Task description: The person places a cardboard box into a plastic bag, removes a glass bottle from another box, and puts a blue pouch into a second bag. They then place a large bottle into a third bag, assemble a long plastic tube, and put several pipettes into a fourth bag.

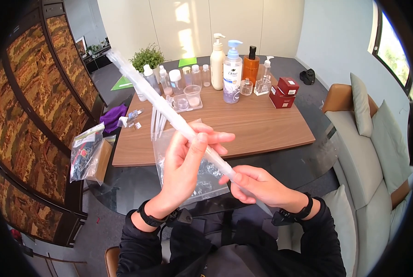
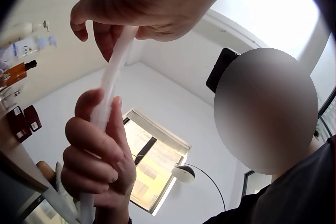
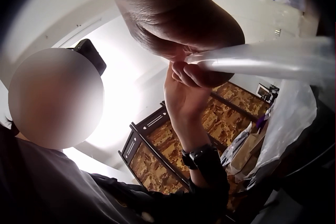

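A long, thin roll of translucent white plastic slants across the head view, its far end up at the left and its near end down by the right wrist. My left hand holds it near the middle between thumb and fingers, some fingertips extended past it. Lower down, my right hand grips it with curled fingers, as the left wrist view also shows of the right hand. In the right wrist view the roll runs out from under the right palm. Below the hands lies a clear plastic bag.
On the wooden table stand pump bottles, small bottles, a clear cup and red boxes. White plastic strips lie at its middle. Bagged items sit left, a sofa right.
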The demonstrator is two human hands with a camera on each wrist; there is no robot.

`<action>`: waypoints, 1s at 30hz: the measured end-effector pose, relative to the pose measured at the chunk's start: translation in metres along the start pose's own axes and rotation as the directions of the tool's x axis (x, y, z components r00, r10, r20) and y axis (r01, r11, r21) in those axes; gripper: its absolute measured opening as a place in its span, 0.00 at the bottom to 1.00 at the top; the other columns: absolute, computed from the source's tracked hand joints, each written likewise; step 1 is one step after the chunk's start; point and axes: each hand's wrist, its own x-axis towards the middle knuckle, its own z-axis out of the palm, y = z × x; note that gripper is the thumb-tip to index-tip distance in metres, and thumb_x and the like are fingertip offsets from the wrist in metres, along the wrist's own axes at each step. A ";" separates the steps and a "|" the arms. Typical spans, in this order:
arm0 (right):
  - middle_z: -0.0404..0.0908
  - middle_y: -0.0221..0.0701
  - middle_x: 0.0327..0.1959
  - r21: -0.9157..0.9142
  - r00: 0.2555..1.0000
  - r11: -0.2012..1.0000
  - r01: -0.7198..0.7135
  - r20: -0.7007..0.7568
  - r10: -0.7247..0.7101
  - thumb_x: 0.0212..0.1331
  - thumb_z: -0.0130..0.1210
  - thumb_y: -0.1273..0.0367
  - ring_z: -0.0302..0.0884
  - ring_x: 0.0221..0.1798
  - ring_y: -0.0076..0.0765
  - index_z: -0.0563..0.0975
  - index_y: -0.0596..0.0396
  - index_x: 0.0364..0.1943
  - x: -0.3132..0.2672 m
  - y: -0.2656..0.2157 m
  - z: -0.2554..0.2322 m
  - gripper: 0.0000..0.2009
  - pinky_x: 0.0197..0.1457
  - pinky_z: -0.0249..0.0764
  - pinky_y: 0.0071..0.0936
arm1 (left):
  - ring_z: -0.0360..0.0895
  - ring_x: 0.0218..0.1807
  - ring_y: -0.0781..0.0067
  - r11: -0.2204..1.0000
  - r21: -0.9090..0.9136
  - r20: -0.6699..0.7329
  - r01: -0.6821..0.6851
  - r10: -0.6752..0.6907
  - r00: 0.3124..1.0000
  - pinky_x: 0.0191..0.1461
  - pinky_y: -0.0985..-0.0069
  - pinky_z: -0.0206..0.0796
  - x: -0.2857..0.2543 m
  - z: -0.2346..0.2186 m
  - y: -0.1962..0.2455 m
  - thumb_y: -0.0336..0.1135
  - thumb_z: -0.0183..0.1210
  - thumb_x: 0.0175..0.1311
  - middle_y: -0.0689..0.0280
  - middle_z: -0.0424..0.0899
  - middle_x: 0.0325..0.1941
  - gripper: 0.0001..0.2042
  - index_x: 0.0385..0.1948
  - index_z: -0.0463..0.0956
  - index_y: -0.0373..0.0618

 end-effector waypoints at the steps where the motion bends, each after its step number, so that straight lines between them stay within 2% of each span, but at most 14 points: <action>1: 0.69 0.25 0.23 0.004 1.000 1.000 0.011 -0.004 -0.011 0.73 0.41 0.51 0.59 0.20 0.15 0.70 0.59 0.55 0.000 -0.001 0.001 0.24 0.24 0.57 0.14 | 0.79 0.41 0.74 0.999 -0.013 -0.006 0.032 -0.032 0.999 0.46 0.73 0.74 0.000 0.000 -0.002 0.39 0.45 0.76 0.51 0.83 0.48 0.11 0.49 0.66 0.43; 5: 0.71 0.27 0.25 0.012 0.999 0.999 0.039 -0.029 -0.038 0.73 0.42 0.53 0.62 0.21 0.16 0.68 0.57 0.59 0.000 0.000 0.003 0.23 0.25 0.59 0.15 | 0.78 0.42 0.74 0.991 -0.064 -0.013 0.121 -0.122 0.992 0.46 0.73 0.74 0.001 -0.001 -0.006 0.40 0.44 0.76 0.52 0.83 0.49 0.12 0.49 0.66 0.43; 9: 0.70 0.26 0.26 0.021 0.992 0.998 0.059 -0.109 -0.057 0.73 0.43 0.55 0.60 0.21 0.15 0.68 0.57 0.59 0.001 0.001 0.005 0.22 0.24 0.57 0.14 | 0.78 0.42 0.74 0.997 -0.019 -0.002 0.078 -0.078 0.997 0.46 0.74 0.73 -0.001 0.002 -0.011 0.40 0.45 0.76 0.52 0.83 0.49 0.11 0.49 0.66 0.43; 12: 0.66 0.24 0.24 0.102 0.999 0.995 -0.015 -0.051 0.021 0.73 0.43 0.56 0.56 0.21 0.14 0.69 0.57 0.57 0.001 0.000 -0.001 0.20 0.23 0.54 0.13 | 0.78 0.41 0.74 0.998 -0.011 0.025 0.060 -0.060 0.998 0.47 0.74 0.73 -0.002 0.004 -0.010 0.39 0.45 0.76 0.52 0.83 0.48 0.11 0.49 0.66 0.42; 15: 0.63 0.19 0.23 0.132 0.997 0.991 -0.037 -0.068 0.046 0.74 0.43 0.58 0.52 0.21 0.11 0.72 0.57 0.54 -0.002 -0.002 -0.002 0.18 0.22 0.50 0.12 | 0.79 0.41 0.73 0.999 0.021 0.037 0.048 -0.048 0.998 0.48 0.73 0.73 -0.001 0.005 -0.011 0.38 0.44 0.76 0.52 0.83 0.48 0.10 0.49 0.67 0.42; 17: 0.62 0.18 0.23 0.065 0.994 0.998 -0.015 -0.105 0.021 0.74 0.44 0.58 0.52 0.22 0.11 0.73 0.57 0.53 -0.005 -0.007 -0.003 0.17 0.22 0.49 0.12 | 0.80 0.42 0.71 0.996 0.055 0.039 0.067 -0.070 0.997 0.52 0.70 0.72 -0.001 0.005 -0.008 0.37 0.42 0.77 0.52 0.84 0.47 0.10 0.48 0.68 0.42; 18: 0.61 0.18 0.23 0.031 0.992 1.000 -0.004 -0.124 0.008 0.74 0.44 0.59 0.52 0.22 0.11 0.73 0.57 0.52 -0.007 -0.010 -0.004 0.17 0.23 0.49 0.12 | 0.80 0.43 0.70 0.983 0.162 0.058 0.090 -0.101 0.993 0.52 0.70 0.71 -0.002 0.004 -0.007 0.36 0.45 0.76 0.54 0.84 0.46 0.10 0.47 0.70 0.41; 20: 0.62 0.17 0.23 -0.087 0.977 0.992 0.092 -0.184 -0.106 0.73 0.46 0.60 0.54 0.25 0.11 0.75 0.57 0.50 -0.011 -0.012 -0.011 0.16 0.26 0.52 0.13 | 0.80 0.44 0.69 0.921 0.370 0.087 0.126 -0.170 0.982 0.53 0.71 0.70 -0.004 0.000 -0.004 0.35 0.49 0.73 0.56 0.85 0.45 0.09 0.44 0.73 0.40; 21: 0.65 0.18 0.24 -0.159 0.966 0.980 0.115 -0.214 -0.148 0.73 0.46 0.61 0.57 0.27 0.11 0.75 0.58 0.50 -0.013 -0.014 -0.015 0.15 0.28 0.55 0.13 | 0.80 0.44 0.68 0.842 0.539 0.132 0.026 -0.115 0.985 0.53 0.71 0.69 -0.004 -0.001 0.000 0.33 0.52 0.70 0.57 0.85 0.45 0.08 0.43 0.74 0.40; 23: 0.70 0.20 0.27 -0.304 0.941 0.944 0.130 -0.263 -0.215 0.72 0.48 0.62 0.62 0.30 0.12 0.76 0.60 0.50 -0.015 -0.018 -0.018 0.15 0.31 0.61 0.15 | 0.80 0.45 0.65 0.580 0.794 0.246 -0.181 -0.034 0.969 0.53 0.70 0.67 -0.005 0.000 0.010 0.30 0.58 0.65 0.59 0.85 0.44 0.06 0.40 0.77 0.40; 26: 0.77 0.23 0.31 -0.467 0.911 0.878 0.105 -0.309 -0.273 0.70 0.51 0.64 0.68 0.33 0.15 0.76 0.60 0.51 -0.015 -0.018 -0.017 0.14 0.36 0.66 0.18 | 0.80 0.39 0.60 0.523 0.734 0.321 -0.433 0.294 0.900 0.49 0.68 0.64 0.000 -0.001 0.002 0.28 0.65 0.55 0.64 0.84 0.40 0.09 0.37 0.78 0.47; 29: 0.80 0.25 0.33 -0.525 0.907 0.847 0.082 -0.313 -0.282 0.68 0.54 0.66 0.70 0.34 0.17 0.76 0.59 0.52 -0.016 -0.016 -0.014 0.14 0.38 0.69 0.22 | 0.79 0.41 0.64 0.591 0.722 0.244 -0.359 0.268 0.932 0.49 0.69 0.63 0.001 0.002 0.010 0.28 0.67 0.53 0.66 0.83 0.37 0.10 0.36 0.78 0.48; 30: 0.80 0.25 0.32 -0.538 0.905 0.839 0.080 -0.314 -0.287 0.67 0.54 0.66 0.70 0.33 0.18 0.76 0.58 0.52 -0.017 -0.018 -0.012 0.14 0.37 0.69 0.22 | 0.79 0.41 0.64 0.526 0.768 0.266 -0.366 0.258 0.929 0.49 0.70 0.63 0.000 0.001 0.012 0.29 0.68 0.52 0.66 0.83 0.37 0.11 0.36 0.78 0.48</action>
